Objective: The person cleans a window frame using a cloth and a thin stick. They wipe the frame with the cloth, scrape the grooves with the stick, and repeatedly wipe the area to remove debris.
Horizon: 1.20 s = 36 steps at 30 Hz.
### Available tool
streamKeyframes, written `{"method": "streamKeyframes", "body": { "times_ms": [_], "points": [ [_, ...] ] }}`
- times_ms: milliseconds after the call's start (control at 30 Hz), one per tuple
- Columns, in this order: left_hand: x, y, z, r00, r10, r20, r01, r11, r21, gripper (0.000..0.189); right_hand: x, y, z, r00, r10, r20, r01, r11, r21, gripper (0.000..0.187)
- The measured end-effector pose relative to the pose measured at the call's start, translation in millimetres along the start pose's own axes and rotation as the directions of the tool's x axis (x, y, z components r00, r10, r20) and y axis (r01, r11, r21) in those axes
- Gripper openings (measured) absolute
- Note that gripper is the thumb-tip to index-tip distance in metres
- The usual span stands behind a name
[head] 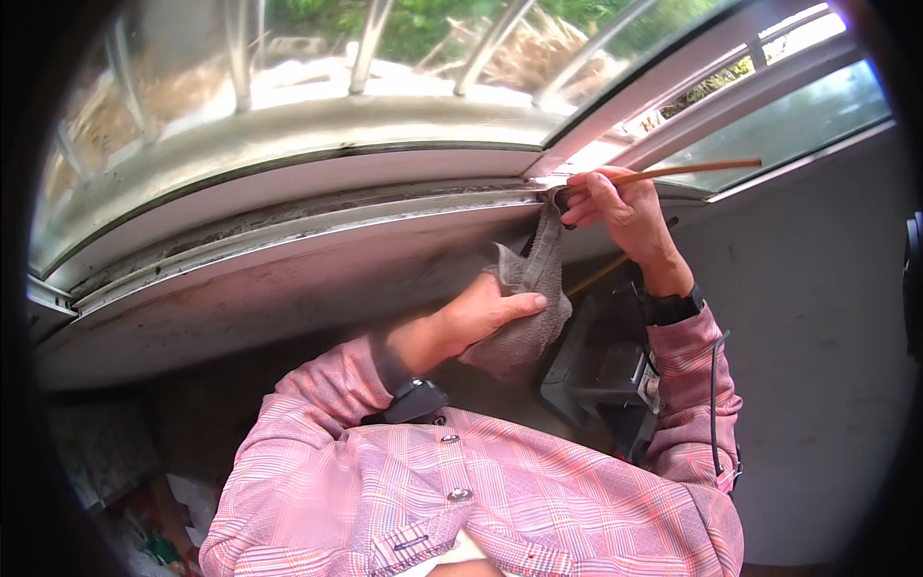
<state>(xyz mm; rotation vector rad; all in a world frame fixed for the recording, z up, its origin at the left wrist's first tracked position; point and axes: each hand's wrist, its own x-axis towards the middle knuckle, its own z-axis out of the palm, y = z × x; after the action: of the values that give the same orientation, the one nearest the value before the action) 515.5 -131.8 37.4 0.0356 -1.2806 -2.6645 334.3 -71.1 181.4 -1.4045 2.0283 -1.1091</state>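
My right hand [624, 205] grips a thin wooden stick [707, 167] between thumb and fingers, its free end pointing right. The stick's other end meets the grey-brown cloth [537, 310] at the window's sliding track [288, 210]; how the two join is hidden by cloth and fingers. My left hand [483, 314] holds the hanging part of the cloth, thumb on top, below the sill. Dark grime lies along the track to the left of the cloth.
Window glass with metal bars [360, 50] outside spans the top. A frosted sliding sash [786, 122] is at the right. Below my right forearm stands a dark boxy object [598, 368]. Clutter [155, 537] lies at the lower left.
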Motion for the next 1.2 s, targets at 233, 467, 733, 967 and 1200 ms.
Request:
{"method": "streamKeyframes", "body": {
  "times_ms": [233,467,733,967,1200],
  "points": [
    [-64,27,-38,0.999,-0.027,0.027,0.026,0.999,0.023,0.039,1,-24,65,0.990,-0.056,0.127,0.014,0.952,0.306,0.033],
    [-46,22,-29,0.990,0.023,0.136,-0.031,0.998,0.057,0.041,-5,-21,17,0.998,0.065,-0.014,-0.065,0.997,0.048,0.030],
    [-69,26,-30,0.989,0.110,0.100,-0.103,0.992,-0.072,0.043,17,-66,103,0.962,-0.065,0.264,-0.009,0.963,0.269,0.030],
    [-37,10,-14,0.993,0.025,0.113,-0.017,0.998,-0.068,0.042,-12,-29,38,0.970,-0.109,-0.217,0.140,0.981,0.131,0.030],
    [7,-7,0,0.992,0.013,0.124,0.006,0.988,-0.153,0.042,6,-14,28,0.956,-0.196,-0.220,0.058,0.858,-0.511,0.025]
  ]
}}
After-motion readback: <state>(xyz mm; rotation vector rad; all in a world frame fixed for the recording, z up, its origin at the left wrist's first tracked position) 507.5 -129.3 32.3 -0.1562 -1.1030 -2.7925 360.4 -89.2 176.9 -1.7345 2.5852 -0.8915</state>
